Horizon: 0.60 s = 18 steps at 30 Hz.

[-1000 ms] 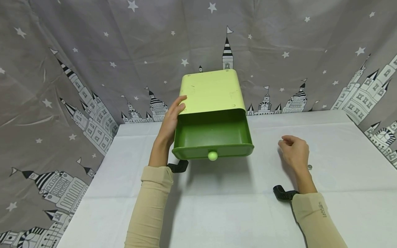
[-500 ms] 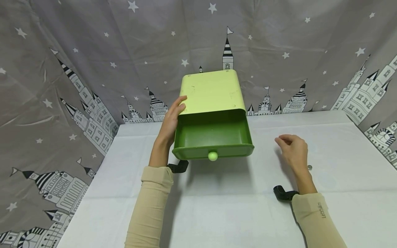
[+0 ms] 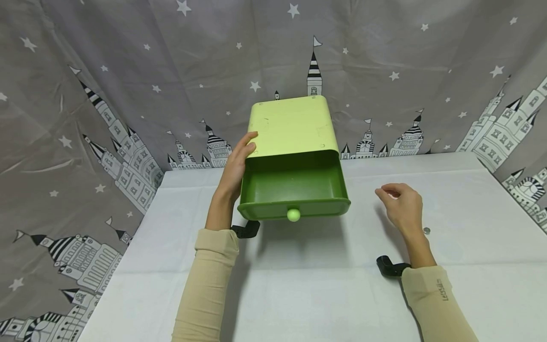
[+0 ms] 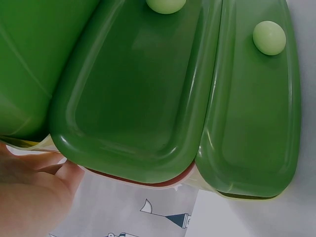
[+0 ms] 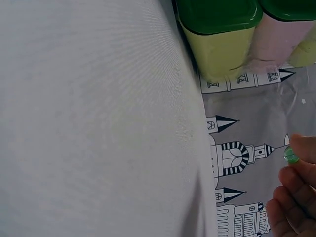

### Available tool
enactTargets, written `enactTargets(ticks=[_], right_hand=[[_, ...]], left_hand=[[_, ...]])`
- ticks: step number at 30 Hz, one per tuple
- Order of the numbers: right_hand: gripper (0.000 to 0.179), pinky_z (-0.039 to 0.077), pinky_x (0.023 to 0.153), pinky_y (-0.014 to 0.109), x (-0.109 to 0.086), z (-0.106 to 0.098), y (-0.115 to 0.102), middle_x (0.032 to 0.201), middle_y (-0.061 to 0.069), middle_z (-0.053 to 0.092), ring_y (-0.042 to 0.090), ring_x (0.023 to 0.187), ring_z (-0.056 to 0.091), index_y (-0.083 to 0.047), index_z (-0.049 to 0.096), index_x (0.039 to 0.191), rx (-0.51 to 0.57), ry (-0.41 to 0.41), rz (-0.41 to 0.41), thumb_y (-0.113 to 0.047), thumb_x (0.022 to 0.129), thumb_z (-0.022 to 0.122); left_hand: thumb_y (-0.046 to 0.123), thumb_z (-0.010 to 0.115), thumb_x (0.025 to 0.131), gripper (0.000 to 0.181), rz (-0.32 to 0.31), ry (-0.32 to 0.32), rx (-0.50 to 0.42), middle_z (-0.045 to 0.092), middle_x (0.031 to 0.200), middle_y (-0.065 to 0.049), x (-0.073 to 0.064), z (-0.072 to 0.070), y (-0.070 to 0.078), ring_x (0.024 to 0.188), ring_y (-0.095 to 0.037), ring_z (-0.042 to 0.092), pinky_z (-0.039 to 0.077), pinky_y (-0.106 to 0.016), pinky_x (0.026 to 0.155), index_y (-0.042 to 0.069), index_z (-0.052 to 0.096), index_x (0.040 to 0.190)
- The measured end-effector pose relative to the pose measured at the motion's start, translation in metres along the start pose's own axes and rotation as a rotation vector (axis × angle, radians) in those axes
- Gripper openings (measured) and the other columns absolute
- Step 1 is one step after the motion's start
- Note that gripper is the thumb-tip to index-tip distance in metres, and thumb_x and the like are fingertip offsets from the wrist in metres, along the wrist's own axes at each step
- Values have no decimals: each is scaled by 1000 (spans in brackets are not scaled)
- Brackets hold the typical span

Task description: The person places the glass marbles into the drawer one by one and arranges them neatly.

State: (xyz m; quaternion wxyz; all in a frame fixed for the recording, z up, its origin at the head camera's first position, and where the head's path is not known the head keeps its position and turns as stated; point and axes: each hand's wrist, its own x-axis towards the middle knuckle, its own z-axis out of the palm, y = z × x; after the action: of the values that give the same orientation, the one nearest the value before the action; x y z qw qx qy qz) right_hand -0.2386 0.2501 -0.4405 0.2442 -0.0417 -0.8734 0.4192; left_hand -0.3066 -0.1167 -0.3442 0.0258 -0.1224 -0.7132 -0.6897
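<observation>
A drawer unit (image 3: 292, 124) with a pale yellow-green top stands at the back of the table, its green top drawer (image 3: 265, 209) pulled out and bare inside. My left hand (image 3: 232, 173) rests along the unit's left side, fingers extended against it. In the left wrist view, the middle drawer (image 4: 133, 89) and bottom drawer (image 4: 252, 118) are closed. My right hand (image 3: 405, 209) is held over the table to the right of the unit. Between its thumb and forefinger it pinches a small green glass marble (image 5: 291, 155), plain in the right wrist view.
A second small round thing, like a marble (image 3: 427, 231), lies on the white tablecloth (image 3: 299, 304) beside my right wrist. A grey curtain (image 3: 205, 61) printed with castles and stars hangs behind the table and down its sides.
My right hand has shifted slightly left, toward the drawer unit, and a little up in the head view. My left hand and the drawer unit have stayed still.
</observation>
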Motion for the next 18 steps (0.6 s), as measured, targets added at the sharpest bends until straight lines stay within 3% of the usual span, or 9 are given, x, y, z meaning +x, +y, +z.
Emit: enactTargets(ticks=[6,18], right_hand=[[20,45,87,51,0,0,-2,100,26,67,41,97,59,10,71,99,20,17,-45,-9,91,70],[19,46,87,51,1,-1,-10,98,24,68,40,96,60,9,72,97,44,63,-64,-8,89,71]], left_hand=[[34,45,105,48,9,-2,23,27,158,4,0,0,0,142,-13,22,22,-40,114,16,43,150],[35,44,105,48,-8,-6,6,26,158,5,0,0,1,139,-15,27,29,-43,110,19,42,150]])
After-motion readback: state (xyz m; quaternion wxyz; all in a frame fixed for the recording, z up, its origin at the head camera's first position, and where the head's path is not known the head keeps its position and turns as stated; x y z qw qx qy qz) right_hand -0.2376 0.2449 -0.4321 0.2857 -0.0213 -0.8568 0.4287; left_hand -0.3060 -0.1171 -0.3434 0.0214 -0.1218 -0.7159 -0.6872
